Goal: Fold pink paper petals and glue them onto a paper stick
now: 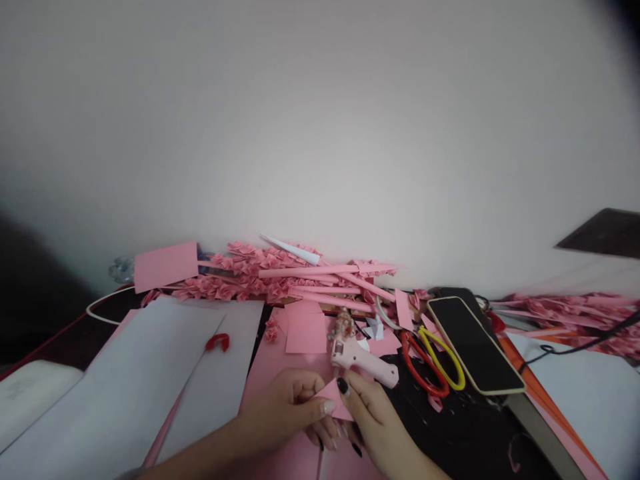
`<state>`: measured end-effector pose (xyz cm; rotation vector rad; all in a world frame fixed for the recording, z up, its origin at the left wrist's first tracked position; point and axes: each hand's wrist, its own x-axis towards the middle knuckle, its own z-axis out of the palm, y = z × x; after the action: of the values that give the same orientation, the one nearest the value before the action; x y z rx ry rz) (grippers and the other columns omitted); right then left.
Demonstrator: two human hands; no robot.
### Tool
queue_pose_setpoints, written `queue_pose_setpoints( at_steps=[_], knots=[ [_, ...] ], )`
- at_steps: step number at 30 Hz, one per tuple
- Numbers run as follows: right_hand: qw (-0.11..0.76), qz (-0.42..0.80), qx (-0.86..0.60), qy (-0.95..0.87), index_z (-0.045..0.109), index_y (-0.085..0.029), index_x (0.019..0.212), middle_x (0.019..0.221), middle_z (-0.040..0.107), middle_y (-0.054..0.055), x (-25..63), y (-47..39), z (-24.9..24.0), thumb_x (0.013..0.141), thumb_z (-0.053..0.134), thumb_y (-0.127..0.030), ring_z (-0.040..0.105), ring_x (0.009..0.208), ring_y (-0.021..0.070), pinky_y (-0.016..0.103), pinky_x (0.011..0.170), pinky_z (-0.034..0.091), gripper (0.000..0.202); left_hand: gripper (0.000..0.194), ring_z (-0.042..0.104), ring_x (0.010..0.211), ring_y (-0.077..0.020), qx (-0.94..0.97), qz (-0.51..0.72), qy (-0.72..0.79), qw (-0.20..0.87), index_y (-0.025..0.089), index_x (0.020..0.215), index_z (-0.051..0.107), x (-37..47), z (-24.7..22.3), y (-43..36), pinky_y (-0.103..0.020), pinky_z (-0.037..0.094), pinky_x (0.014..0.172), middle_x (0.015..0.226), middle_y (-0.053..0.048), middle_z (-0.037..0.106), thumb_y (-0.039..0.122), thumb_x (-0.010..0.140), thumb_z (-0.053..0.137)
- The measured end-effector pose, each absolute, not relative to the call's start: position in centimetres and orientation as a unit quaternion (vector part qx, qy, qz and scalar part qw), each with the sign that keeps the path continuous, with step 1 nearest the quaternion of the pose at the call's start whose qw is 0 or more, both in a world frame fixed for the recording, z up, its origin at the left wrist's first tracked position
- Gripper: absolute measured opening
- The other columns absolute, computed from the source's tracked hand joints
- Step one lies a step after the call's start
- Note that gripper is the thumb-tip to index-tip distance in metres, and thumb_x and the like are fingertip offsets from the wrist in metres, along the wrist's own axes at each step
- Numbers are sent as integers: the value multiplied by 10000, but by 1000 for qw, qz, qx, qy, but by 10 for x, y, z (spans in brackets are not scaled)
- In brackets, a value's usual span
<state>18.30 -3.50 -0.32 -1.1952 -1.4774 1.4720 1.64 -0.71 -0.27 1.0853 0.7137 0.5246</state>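
Observation:
Between both hands is a small folded piece of pink paper [331, 399], held low over the table's front. My left hand [295, 403] pinches its left side between thumb and fingers. The right side is gripped by my right hand [369, 408], whose thumb lies on top of the paper. Just beyond the hands rests a pale pink glue gun [363, 360], its handle pointing right. Pink paper squares [306, 330] lie behind the left hand, and a small pink paper flower [271, 330] sits beside them. Larger pink paper is spread beneath the hands.
Scissors [425, 373] with red and yellow handles lie right of the glue gun, next to a phone [475, 343]. White sheets [125, 367] cover the left side. Many pink paper flowers [270, 280] and rolled paper sticks are heaped along the wall. A black cable [590, 343] crosses at right.

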Motion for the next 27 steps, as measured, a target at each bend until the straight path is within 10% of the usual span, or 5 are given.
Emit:
queue_pose_setpoints(
  at_steps=[27],
  knots=[
    [360,573,-478,-561,382,-197,627,471,375,-70,183,-32,-1,831,454,-586,309,352,54,185,350,212,446,300,685,589,-166,499,240,319,770,115,722,538,14,-2,-8,-218,498,529,683,-93,719,396,764,634]
  ],
)
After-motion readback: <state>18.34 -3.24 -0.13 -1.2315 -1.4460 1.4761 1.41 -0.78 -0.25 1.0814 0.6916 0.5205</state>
